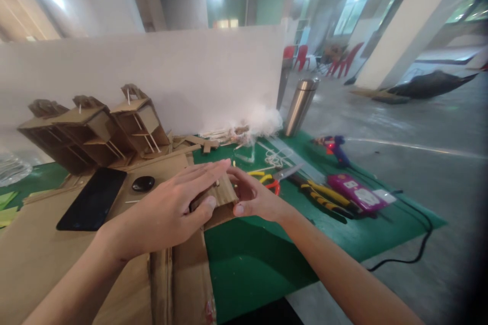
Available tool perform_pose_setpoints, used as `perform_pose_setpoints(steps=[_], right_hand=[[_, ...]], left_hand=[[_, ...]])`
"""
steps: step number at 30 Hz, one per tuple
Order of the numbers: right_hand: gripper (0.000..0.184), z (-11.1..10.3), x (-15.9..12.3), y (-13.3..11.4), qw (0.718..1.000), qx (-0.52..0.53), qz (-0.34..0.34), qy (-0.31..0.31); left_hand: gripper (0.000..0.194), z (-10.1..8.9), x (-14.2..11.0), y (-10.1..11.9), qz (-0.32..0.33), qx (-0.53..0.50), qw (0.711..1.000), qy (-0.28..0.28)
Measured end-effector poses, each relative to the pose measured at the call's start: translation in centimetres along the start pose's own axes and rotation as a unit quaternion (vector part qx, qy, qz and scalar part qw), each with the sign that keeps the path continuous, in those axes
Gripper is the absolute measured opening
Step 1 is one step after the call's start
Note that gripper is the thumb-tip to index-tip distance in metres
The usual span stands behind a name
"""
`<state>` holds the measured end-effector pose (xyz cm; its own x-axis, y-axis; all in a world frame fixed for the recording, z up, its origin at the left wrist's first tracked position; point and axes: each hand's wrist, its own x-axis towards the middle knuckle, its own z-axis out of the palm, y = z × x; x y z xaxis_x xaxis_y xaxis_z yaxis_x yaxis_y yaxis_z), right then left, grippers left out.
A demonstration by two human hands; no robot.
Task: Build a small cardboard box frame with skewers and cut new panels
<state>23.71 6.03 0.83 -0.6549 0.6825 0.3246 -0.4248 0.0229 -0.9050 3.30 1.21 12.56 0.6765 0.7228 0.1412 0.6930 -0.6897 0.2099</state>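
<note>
Between my two hands is a small cardboard piece, raised over the table and partly hidden by my fingers. My left hand lies across its top and left side, fingers together and thumb against the near face. From the right, my right hand grips the piece's edge with curved fingers and thumb. Just beyond my right hand are orange-handled scissors. To their right lie black-and-yellow pliers.
Three cardboard structures stand at the back left. A phone and a black mouse-like object rest on cardboard sheets. At right are a steel flask, a glue gun and a purple power strip with a black cable.
</note>
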Motion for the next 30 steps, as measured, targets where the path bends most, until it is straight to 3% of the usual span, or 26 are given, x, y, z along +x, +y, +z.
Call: perform_pose_setpoints(steps=[8, 16, 21, 30], right_hand=[[0.08, 0.1, 0.0, -0.2, 1.0, -0.019, 0.019, 0.014], [0.076, -0.2, -0.1, -0.3, 0.999, -0.044, 0.009, -0.012], [0.085, -0.3, -0.2, -0.4, 0.998, -0.06, 0.025, -0.016], [0.087, -1.1, -0.3, 0.2, 0.994, -0.109, 0.001, -0.018]], left_hand=[[0.056, 0.1, 0.1, -0.1, -0.001, -0.01, 1.0, -0.001], [0.052, -0.1, 0.1, -0.2, 0.003, -0.022, 1.0, -0.009], [0.049, -0.1, -0.1, -0.4, 0.002, -0.033, 0.999, -0.016], [0.05, 0.0, -0.1, -0.5, -0.002, -0.047, 0.999, -0.017]])
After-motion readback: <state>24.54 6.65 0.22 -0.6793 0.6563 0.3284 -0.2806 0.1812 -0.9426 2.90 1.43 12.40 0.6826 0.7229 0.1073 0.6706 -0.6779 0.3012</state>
